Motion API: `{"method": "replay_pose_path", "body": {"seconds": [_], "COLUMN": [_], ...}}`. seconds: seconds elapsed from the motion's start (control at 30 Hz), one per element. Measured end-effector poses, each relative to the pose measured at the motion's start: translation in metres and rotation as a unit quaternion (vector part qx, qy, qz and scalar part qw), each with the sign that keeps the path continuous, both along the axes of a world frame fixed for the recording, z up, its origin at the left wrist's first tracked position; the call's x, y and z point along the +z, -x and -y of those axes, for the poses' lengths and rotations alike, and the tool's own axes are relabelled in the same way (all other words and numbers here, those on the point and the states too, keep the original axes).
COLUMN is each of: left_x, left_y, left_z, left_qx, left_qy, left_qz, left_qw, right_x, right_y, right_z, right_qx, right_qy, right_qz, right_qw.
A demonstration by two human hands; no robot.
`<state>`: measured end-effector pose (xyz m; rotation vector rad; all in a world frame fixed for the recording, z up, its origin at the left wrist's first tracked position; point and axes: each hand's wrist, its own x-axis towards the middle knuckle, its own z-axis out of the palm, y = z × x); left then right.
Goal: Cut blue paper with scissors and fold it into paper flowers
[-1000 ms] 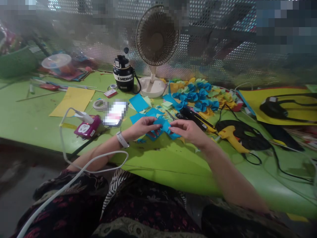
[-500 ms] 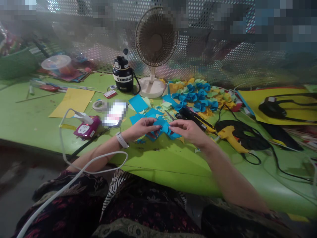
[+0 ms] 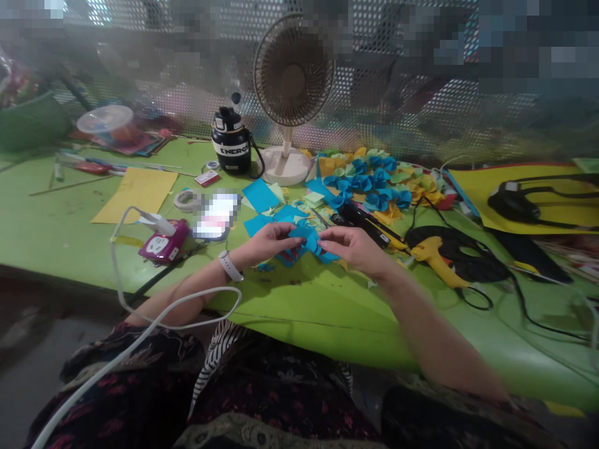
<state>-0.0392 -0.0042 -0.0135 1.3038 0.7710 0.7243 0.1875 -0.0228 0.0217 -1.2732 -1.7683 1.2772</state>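
A piece of folded blue paper [image 3: 306,242] is pinched between both my hands just above the green table [image 3: 299,299]. My left hand [image 3: 267,240], with a white wristband, grips its left side with closed fingers. My right hand [image 3: 354,246] pinches its right side. More blue paper squares [image 3: 260,194] lie just beyond my hands. A heap of finished blue, yellow and green paper flowers [image 3: 374,181] lies farther back to the right.
A yellow glue gun [image 3: 433,259] with black cable lies right of my hands. A phone [image 3: 216,215], a pink power adapter [image 3: 163,240] with white cable, tape roll [image 3: 185,198], yellow sheet [image 3: 135,193], black jug [image 3: 231,144] and desk fan [image 3: 291,93] stand behind.
My hands have stayed in place, with the fingers shifting slightly on the blue paper. The view has drifted a little.
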Motion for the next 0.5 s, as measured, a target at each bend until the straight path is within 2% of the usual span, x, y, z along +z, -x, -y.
{"method": "replay_pose_path", "body": {"seconds": [0.5], "left_x": [-0.0019], "left_y": [-0.0006], "left_z": [-0.0009], "left_qx": [0.001], "left_qy": [-0.009], "left_qz": [-0.006], "left_qw": [1.000], "right_x": [-0.0009], "right_y": [-0.0002], "right_z": [0.0000], "right_qx": [0.005], "right_qy": [-0.011], "right_qz": [0.009], "right_qw": [1.000]}}
